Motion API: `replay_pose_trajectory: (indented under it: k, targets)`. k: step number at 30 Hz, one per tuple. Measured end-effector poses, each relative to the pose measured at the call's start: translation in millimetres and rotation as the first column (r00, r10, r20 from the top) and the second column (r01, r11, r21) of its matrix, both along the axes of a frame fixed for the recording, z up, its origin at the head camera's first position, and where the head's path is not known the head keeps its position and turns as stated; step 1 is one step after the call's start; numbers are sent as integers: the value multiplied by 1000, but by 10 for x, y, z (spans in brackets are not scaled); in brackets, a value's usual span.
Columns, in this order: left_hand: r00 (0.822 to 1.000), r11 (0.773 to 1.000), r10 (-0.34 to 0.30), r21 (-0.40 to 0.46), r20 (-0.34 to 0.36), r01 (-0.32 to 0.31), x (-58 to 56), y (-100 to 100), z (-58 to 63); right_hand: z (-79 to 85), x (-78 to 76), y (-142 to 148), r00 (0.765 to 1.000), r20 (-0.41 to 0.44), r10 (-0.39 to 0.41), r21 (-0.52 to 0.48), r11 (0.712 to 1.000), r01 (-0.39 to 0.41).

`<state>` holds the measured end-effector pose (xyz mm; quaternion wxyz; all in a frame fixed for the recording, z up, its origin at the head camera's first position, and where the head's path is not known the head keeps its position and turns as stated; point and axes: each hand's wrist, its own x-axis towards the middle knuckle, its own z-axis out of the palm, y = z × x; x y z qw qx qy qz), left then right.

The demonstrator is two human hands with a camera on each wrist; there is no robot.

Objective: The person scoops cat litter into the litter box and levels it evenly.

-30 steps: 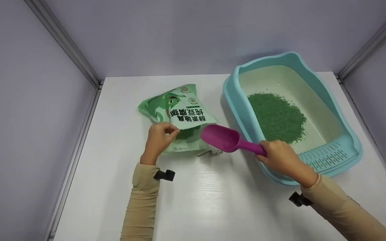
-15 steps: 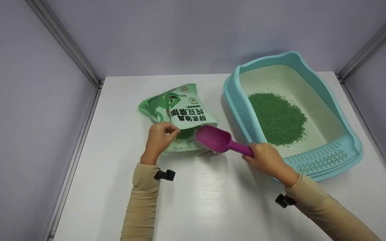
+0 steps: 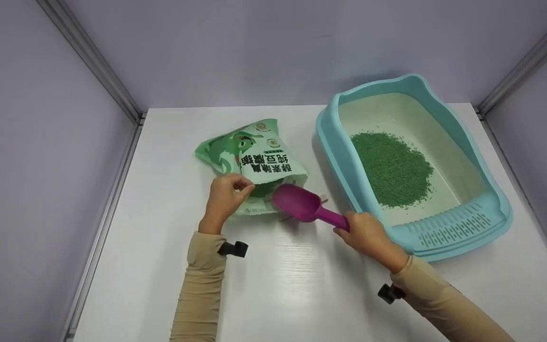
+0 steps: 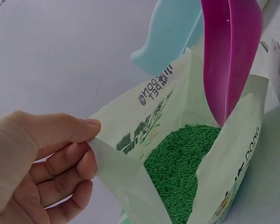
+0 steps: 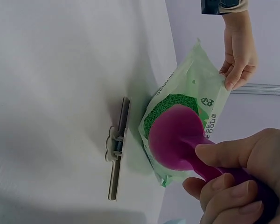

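Note:
My left hand (image 3: 226, 197) pinches the edge of the open mouth of a green cat litter bag (image 3: 264, 147). Inside the bag, green litter pellets (image 4: 179, 163) show in the left wrist view. The right hand (image 3: 367, 235) grips the handle of a magenta scoop (image 3: 297, 203), fingers wrapped around it. No pellets show in the scoop's bowl, which hangs at the bag's mouth; the left wrist view has its tip (image 4: 222, 114) just over the opening, above the pellets. A sealing clip (image 5: 116, 148) lies on the table beside the bag, mostly hidden under the scoop in the head view.
On the right stands a light blue litter box (image 3: 349, 161) with a slotted front ledge. A heap of green pellets (image 3: 394, 171) covers part of its floor. Purple-grey walls (image 3: 287, 52) enclose the white table (image 3: 273, 294) at the back and sides.
The right hand has moved left and slightly toward the person, away from the litter box, bringing the scoop to the bag's mouth. Left hand and bag have stayed in place.

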<state>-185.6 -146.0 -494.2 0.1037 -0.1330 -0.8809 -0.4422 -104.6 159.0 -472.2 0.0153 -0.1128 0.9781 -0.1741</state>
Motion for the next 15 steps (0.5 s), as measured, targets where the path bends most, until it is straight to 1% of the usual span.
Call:
replay_pose_trajectory:
  k: [3, 10, 15]
  targets:
    - [1000, 1000, 3, -7, -4, -3, -1, -1, 3, -18, -27, -46, 1000, 9, -5, 22, 1000, 5]
    - [1000, 1000, 4, -5, 4, -4, 4, -7, 0, -24, -103, -179, 997, 53, -47, 50, 998, 45]
    - [1000, 1000, 0, -15, 4, 0, 8, -7, -7, 27, -139, -279, 995, 83, -56, 80, 996, 49]
